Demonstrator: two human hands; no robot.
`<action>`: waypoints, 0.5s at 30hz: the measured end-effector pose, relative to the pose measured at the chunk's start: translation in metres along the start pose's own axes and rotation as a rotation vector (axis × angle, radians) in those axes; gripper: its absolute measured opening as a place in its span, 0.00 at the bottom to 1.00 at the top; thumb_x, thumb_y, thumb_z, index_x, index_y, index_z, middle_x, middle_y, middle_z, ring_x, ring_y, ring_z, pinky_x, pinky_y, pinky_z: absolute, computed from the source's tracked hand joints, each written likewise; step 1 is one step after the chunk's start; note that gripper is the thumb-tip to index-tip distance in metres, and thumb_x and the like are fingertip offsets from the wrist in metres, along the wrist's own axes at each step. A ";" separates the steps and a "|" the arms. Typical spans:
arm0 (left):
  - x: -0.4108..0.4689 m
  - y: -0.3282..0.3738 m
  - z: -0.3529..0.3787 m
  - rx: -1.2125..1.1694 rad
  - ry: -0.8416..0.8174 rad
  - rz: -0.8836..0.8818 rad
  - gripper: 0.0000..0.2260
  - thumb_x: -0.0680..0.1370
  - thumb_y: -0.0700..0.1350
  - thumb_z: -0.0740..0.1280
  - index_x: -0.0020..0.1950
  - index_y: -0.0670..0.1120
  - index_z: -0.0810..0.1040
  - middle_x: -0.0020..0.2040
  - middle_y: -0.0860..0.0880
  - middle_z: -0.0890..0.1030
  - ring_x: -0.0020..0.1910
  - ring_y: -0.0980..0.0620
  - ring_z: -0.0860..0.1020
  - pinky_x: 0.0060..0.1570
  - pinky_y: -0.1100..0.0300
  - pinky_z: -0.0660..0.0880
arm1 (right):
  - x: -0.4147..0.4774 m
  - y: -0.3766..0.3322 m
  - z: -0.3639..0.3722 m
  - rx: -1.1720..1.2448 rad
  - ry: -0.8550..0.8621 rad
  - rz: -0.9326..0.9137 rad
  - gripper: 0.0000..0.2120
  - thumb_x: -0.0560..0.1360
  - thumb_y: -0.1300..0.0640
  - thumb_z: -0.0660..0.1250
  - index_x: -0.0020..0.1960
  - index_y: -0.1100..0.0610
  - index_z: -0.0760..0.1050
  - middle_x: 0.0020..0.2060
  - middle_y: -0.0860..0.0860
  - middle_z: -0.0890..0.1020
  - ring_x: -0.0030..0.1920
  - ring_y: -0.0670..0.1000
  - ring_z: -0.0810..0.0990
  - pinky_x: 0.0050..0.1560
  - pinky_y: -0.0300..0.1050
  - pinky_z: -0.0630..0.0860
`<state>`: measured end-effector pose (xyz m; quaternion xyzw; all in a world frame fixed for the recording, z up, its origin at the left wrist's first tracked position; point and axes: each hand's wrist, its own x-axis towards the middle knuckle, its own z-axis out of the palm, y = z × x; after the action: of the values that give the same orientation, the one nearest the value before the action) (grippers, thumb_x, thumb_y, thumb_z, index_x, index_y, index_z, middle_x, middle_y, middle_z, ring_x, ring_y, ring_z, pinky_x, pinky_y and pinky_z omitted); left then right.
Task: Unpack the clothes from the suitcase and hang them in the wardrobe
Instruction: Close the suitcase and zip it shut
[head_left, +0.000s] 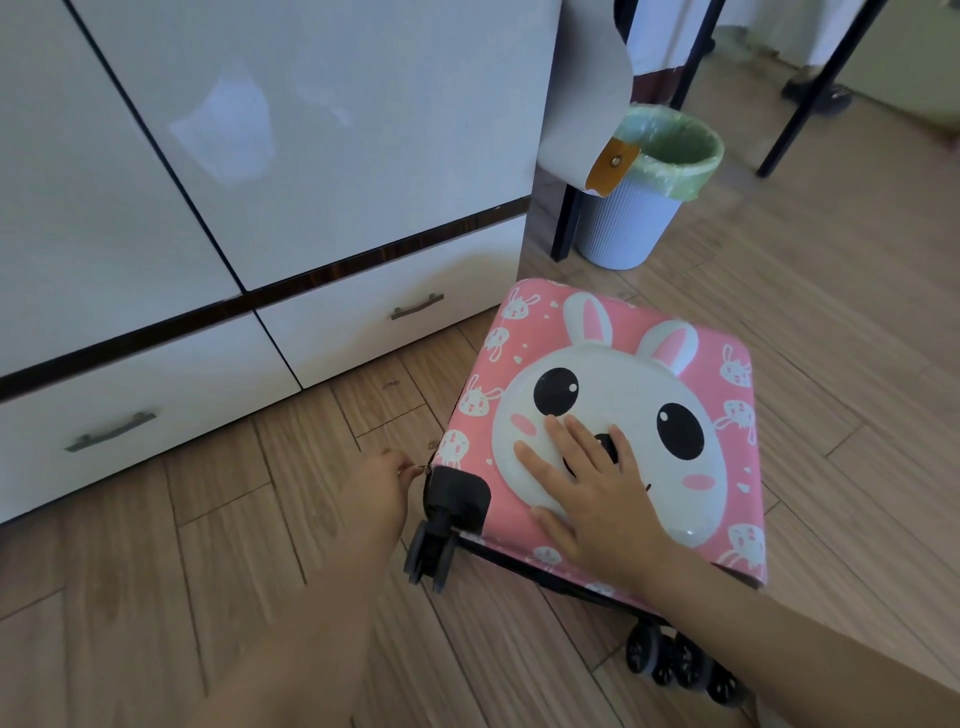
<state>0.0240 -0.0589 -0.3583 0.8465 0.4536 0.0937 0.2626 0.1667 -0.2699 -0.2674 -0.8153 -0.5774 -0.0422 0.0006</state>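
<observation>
dim daylight | glare on wardrobe (249, 124) | edges bowed, soft

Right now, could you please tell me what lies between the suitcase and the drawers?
Only bare wood floor, with a couple of small specks; the head view shows the suitcase and drawers apart.

Glossy plastic suitcase (623, 374); glossy white wardrobe (291, 130); wood-look floor (208, 571); ribbed plastic bin (628, 223).

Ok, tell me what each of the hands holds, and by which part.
The left hand pinches the zip pull at the suitcase corner by the wheel. The right hand holds nothing; it lies flat on the suitcase.
</observation>
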 end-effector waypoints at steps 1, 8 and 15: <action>0.003 0.003 0.000 0.014 -0.005 -0.002 0.08 0.78 0.46 0.65 0.45 0.44 0.81 0.43 0.50 0.76 0.42 0.52 0.72 0.38 0.59 0.66 | 0.000 0.000 0.000 0.004 0.008 0.000 0.28 0.74 0.42 0.57 0.72 0.49 0.65 0.70 0.58 0.69 0.70 0.60 0.68 0.65 0.65 0.60; 0.016 0.026 -0.008 0.154 -0.040 -0.003 0.09 0.80 0.46 0.62 0.48 0.45 0.81 0.48 0.48 0.77 0.46 0.51 0.74 0.36 0.59 0.65 | 0.000 0.000 0.000 0.017 0.015 -0.006 0.28 0.73 0.42 0.56 0.72 0.48 0.65 0.70 0.58 0.69 0.70 0.60 0.68 0.65 0.66 0.61; 0.021 0.037 -0.008 0.208 -0.028 -0.031 0.08 0.79 0.44 0.62 0.49 0.44 0.81 0.51 0.47 0.78 0.48 0.49 0.75 0.36 0.59 0.65 | 0.003 0.001 -0.003 0.021 -0.011 0.001 0.28 0.72 0.42 0.58 0.71 0.48 0.65 0.69 0.58 0.70 0.68 0.60 0.70 0.64 0.67 0.65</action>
<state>0.0592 -0.0555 -0.3338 0.8632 0.4703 0.0300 0.1812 0.1680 -0.2679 -0.2646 -0.8157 -0.5776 -0.0318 0.0062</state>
